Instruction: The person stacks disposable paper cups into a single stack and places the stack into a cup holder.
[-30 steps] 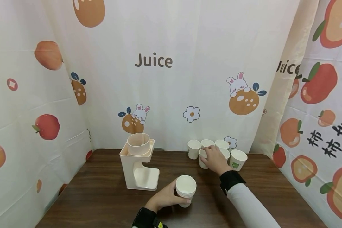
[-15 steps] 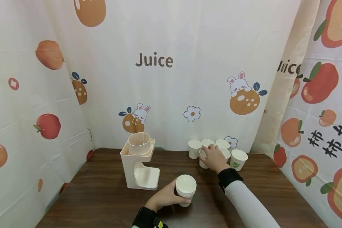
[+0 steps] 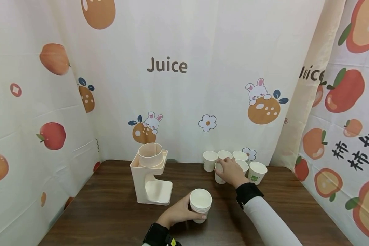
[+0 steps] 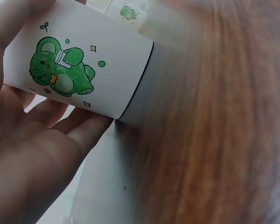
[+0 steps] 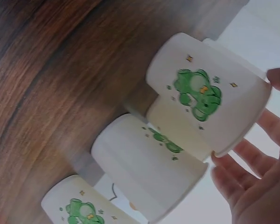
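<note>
Head cam: brn wood table, fruit-print curtains; L hand grips cup stack, R hand pinches cup.

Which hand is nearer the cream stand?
Left. The left hand grips a cup stack in front and to the right of the stand; the right hand is farther right, at the rim of a cup.
</note>
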Demonstrator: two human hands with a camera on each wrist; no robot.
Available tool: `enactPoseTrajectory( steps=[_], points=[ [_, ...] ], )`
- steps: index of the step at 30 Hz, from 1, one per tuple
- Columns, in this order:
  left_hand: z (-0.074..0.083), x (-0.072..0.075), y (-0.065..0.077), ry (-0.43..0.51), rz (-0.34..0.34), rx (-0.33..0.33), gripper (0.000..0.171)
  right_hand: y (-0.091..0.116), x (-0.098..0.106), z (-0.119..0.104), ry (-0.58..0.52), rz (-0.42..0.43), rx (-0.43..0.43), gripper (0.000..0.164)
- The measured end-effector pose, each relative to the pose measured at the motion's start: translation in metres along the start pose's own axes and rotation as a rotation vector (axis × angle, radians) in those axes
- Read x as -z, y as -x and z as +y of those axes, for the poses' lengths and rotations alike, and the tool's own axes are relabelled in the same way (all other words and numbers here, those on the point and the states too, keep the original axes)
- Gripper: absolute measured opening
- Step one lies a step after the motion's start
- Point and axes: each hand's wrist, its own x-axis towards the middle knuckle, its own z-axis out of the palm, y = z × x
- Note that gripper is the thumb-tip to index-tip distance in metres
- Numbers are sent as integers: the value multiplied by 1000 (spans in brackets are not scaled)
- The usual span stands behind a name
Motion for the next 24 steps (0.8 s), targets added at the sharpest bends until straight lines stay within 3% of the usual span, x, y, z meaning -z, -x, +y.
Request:
enactPoseTrajectory(
  steps=[10, 24],
  points=[
    [-1, 2, 0, -11, 2, 11, 82, 7, 11, -5, -41, -83, 45, 39],
    [1, 1, 0, -18, 0, 8, 81, 35, 30, -16, -65, -166, 112, 30]
  ],
)
